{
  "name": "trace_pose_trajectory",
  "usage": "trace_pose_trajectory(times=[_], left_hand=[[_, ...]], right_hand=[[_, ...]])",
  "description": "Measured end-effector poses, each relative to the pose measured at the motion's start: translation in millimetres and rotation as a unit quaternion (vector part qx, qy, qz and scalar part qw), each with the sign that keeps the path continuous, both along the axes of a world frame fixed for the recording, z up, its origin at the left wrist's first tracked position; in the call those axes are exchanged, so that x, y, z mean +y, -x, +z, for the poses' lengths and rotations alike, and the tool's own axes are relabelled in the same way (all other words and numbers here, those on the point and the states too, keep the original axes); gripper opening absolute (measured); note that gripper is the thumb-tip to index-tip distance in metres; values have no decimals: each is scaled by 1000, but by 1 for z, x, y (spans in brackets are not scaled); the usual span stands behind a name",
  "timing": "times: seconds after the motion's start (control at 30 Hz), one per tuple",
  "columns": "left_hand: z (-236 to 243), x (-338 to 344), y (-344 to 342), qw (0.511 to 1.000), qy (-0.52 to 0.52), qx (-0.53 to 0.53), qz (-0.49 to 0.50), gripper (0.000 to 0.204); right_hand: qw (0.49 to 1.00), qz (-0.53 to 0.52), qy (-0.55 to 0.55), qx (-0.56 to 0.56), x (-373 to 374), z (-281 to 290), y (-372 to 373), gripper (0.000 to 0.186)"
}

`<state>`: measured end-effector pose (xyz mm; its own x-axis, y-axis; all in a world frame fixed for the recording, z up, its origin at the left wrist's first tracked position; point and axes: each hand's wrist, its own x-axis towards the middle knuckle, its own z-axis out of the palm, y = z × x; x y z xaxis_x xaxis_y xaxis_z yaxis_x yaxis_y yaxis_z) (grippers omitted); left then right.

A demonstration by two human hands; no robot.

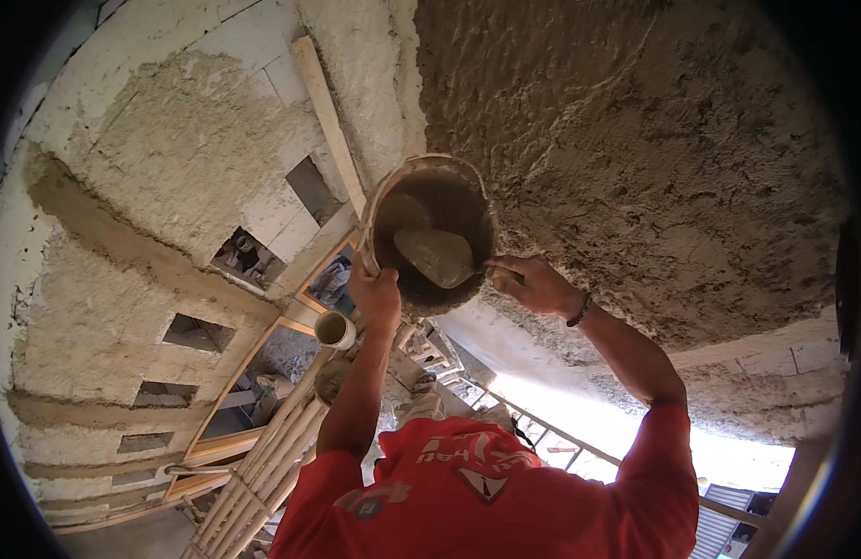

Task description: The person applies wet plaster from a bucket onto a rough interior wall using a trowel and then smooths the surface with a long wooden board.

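Up high, the left hand [376,296] grips the rim of a round pan [430,233], fingers curled tight over its edge, holding it close under the rough ceiling [654,140]. The right hand [535,284] is closed around the handle of a trowel [437,255], just right of the pan. The flat blade sits inside the pan with a lump of wet grey mortar on it.

It looks like the scooping step: mortar is being picked up from the pan. The next move would need a firm push upward so the mortar sticks to the ceiling and does not drop.

The ceiling is bumpy, dark and damp-looking. The wall [170,149] on the left is paler, with dry patchy plaster and small square holes. Bamboo poles [263,456] stand lower left, smooth and round.
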<state>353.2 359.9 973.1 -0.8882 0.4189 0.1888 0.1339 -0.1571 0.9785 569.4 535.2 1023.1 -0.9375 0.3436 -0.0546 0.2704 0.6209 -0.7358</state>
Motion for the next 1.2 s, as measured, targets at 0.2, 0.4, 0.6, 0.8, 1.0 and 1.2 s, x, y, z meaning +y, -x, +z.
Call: trace_pose_trajectory(times=[0.2,0.4,0.6,0.8,1.0,1.2], left_hand=[[-40,-45,13,997,-27,-9,73,38],[-103,-101,9,989,29,-81,124,47],[-130,-106,-37,977,95,-119,149,47],[-163,-113,-79,961,58,-213,164,52],[-202,-74,-109,937,16,-326,123,48],[-315,-54,-130,911,135,-377,95,52]], right_hand=[[989,12,-56,-140,-6,84,-13,55],[979,111,18,-169,-5,107,-19,54],[988,-3,-9,-151,70,23,-48,33],[959,-258,-117,6,121,84,-126,39],[981,-158,-7,-116,65,-6,-156,42],[954,-175,190,-152,-14,-136,-159,32]])
